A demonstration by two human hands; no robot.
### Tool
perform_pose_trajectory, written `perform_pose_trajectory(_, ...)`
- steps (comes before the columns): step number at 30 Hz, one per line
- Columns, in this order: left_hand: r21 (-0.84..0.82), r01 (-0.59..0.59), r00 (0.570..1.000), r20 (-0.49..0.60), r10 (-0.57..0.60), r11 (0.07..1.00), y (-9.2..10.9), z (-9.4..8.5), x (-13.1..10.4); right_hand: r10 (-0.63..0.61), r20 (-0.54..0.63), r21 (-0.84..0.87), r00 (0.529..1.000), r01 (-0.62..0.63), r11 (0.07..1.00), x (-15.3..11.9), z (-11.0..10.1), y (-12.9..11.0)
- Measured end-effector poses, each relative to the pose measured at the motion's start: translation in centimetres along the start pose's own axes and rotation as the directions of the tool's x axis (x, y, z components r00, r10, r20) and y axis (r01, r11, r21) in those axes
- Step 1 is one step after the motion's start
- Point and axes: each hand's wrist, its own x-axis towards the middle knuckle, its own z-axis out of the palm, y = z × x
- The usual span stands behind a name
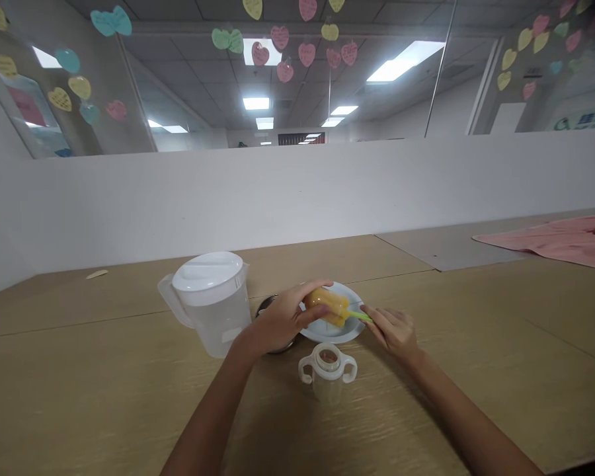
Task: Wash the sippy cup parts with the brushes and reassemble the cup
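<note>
My left hand is closed around a shiny yellow-orange bottle-shaped piece, tilted over a white plate. From its right end comes a thin green handle, pinched in the fingers of my right hand. Whether the handle runs inside the yellow piece or is fixed to it, I cannot tell. Just in front of my hands stands a clear baby bottle with two white side handles, upright and without a cap. Partly hidden behind my left wrist is a dark-rimmed round metal bowl.
A white lidded plastic pitcher stands left of my hands. Pink cloth lies at the far right, by a grey sheet. A small flat pale piece rests at the back left. Behind the wooden table rises a white wall.
</note>
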Motion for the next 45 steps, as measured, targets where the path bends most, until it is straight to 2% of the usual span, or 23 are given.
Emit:
perform_pose_trajectory(5,-0.018,-0.135,0.985,0.105,0.136,0.991,-0.1,-1.1,-0.2,-0.02,-0.019,0.046,1.0,0.021,0.999,0.0,0.3,-0.2)
perform_pose_trajectory(7,0.0,-0.152,0.982,0.115,0.151,0.988,-0.3,-1.2,-0.3,-0.027,-0.007,0.058,1.0,0.027,0.998,0.0,0.4,-0.3)
perform_pose_trajectory(10,0.025,-0.089,0.992,0.094,0.086,0.996,-0.5,-1.1,-0.3,-0.037,0.008,0.059,0.999,0.037,0.998,0.2,0.4,-0.5)
perform_pose_trajectory(13,0.036,0.064,0.995,0.076,-0.066,0.997,-0.6,-1.4,-0.3,-0.036,0.02,0.042,0.999,0.035,0.998,0.4,0.4,-0.8)
perform_pose_trajectory(16,0.131,0.144,0.989,-0.038,-0.14,0.981,-0.8,-1.7,-0.1,0.01,0.046,0.025,0.999,-0.011,1.0,0.6,0.5,-1.1)
perform_pose_trajectory(20,0.369,0.161,0.957,-0.284,-0.054,0.915,-1.8,-1.7,0.7,0.139,0.117,-0.024,0.983,-0.137,0.99,0.5,1.0,-1.1)
perform_pose_trajectory(23,0.551,0.236,0.922,-0.388,-0.005,0.8,-2.7,-1.6,1.1,0.222,0.184,-0.081,0.958,-0.211,0.974,0.2,1.4,-0.9)
perform_pose_trajectory(25,0.656,0.297,0.927,-0.372,-0.045,0.694,-3.4,-1.6,1.2,0.258,0.197,-0.103,0.946,-0.242,0.965,0.0,1.6,-0.7)
perform_pose_trajectory(28,0.755,0.31,0.951,-0.241,-0.195,0.577,-4.6,-1.7,1.0,0.307,0.201,-0.101,0.93,-0.292,0.951,0.0,1.7,-0.5)
perform_pose_trajectory(31,0.799,0.287,0.932,-0.106,-0.347,0.528,-5.9,-1.5,0.7,0.322,0.2,-0.093,0.925,-0.31,0.946,0.0,1.8,-0.5)
perform_pose_trajectory(34,0.811,0.291,0.899,-0.051,-0.435,0.508,-6.8,-1.0,0.5,0.315,0.181,-0.09,0.932,-0.303,0.949,0.0,1.8,-0.5)
perform_pose_trajectory(38,0.811,0.31,0.885,-0.055,-0.462,0.497,-7.8,0.0,1.1,0.319,0.172,-0.083,0.932,-0.309,0.948,0.0,1.9,-0.5)
perform_pose_trajectory(45,0.816,0.297,0.924,-0.114,-0.366,0.495,-10.6,1.6,2.6,0.341,0.17,-0.058,0.924,-0.336,0.94,0.1,1.9,-0.6)
